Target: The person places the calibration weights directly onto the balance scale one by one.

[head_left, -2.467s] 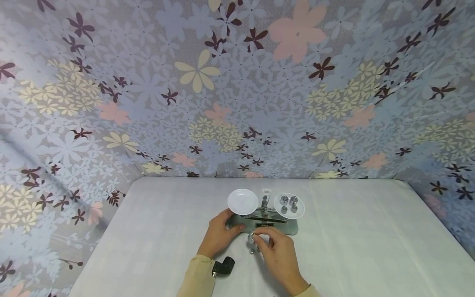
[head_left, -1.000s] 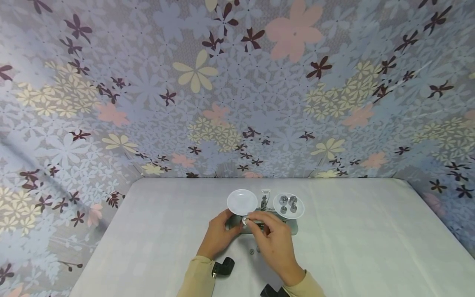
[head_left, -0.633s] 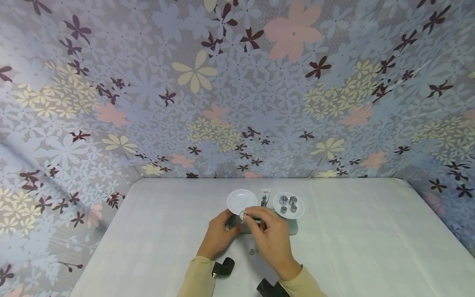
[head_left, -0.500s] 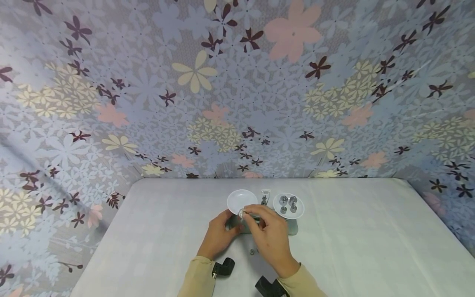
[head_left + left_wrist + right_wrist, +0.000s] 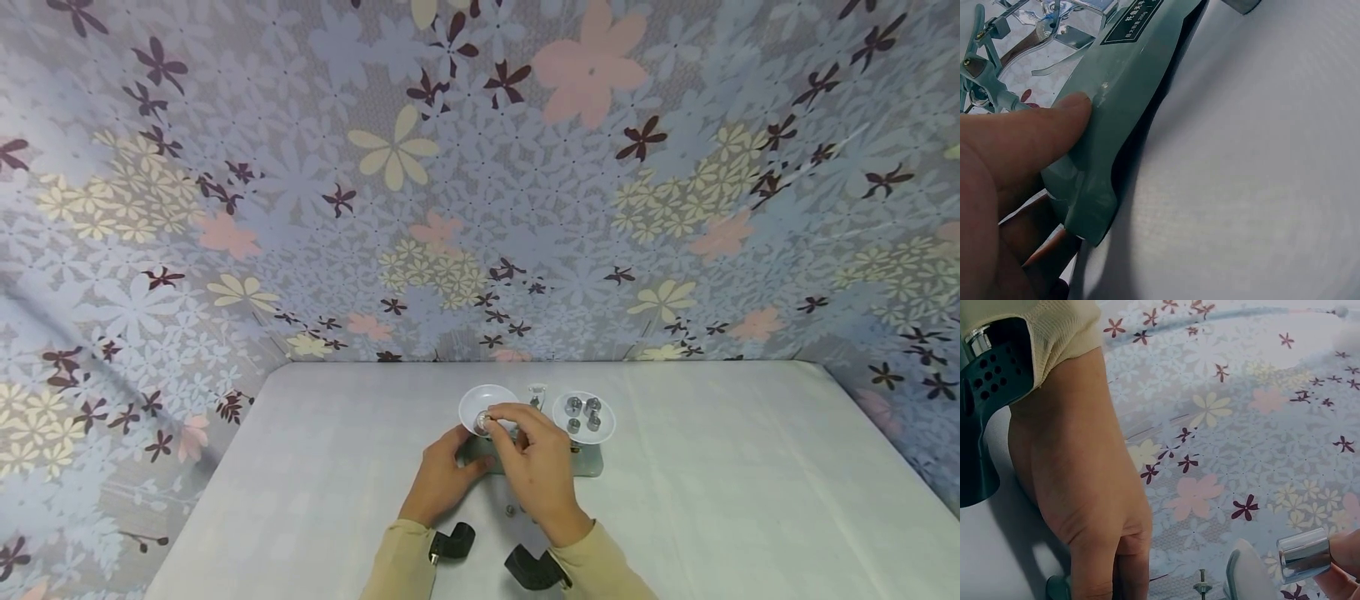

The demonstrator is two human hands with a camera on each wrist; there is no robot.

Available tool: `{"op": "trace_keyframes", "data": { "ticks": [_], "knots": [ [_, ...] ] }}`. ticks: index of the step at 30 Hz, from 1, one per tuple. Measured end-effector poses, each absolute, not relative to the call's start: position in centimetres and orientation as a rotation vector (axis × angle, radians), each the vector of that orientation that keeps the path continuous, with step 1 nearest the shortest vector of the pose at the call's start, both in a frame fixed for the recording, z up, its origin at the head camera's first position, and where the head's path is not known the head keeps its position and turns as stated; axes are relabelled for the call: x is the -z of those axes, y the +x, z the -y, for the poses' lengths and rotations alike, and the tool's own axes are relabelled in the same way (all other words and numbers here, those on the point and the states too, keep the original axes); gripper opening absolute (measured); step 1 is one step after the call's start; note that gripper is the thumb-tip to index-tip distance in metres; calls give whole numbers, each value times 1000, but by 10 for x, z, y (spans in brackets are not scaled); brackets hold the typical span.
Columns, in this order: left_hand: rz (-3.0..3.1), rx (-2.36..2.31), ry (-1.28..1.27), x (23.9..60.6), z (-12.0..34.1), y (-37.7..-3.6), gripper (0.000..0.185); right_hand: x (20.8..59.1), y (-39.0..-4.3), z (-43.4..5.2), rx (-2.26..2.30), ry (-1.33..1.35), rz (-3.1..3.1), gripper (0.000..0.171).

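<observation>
The right hand (image 5: pixel 534 467) pinches a small metal weight (image 5: pixel 483 421) betw. thumb and fingers, just over the front edge of the left pan (image 5: pixel 487 400) of the scale (image 5: pixel 588 461). The scale stands near the middle of the table (image 5: pixel 712 483), a bit toward the back edge. The left hand (image 5: pixel 442 475) grips the scale's left end, thumb pressed on the base. The right pan (image 5: pixel 584 417) carries 4 weights. Another small weight (image 5: pixel 510 509) lies on the table in front of the scale.
</observation>
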State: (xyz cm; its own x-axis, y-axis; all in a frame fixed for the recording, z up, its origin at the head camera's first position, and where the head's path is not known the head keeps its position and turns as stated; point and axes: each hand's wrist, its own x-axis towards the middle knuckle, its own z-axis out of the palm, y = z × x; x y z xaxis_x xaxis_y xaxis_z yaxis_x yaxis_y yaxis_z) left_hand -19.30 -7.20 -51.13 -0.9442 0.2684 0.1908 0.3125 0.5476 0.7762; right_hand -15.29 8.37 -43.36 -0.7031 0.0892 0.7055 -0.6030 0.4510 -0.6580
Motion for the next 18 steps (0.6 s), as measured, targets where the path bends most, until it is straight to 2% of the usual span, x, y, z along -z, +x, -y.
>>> {"op": "trace_keyframes", "data": {
  "ticks": [18],
  "knots": [
    [2741,1359,-510,511,71,-192,61,439,-167,-81,-1205,371,2096,10]
  ]
}}
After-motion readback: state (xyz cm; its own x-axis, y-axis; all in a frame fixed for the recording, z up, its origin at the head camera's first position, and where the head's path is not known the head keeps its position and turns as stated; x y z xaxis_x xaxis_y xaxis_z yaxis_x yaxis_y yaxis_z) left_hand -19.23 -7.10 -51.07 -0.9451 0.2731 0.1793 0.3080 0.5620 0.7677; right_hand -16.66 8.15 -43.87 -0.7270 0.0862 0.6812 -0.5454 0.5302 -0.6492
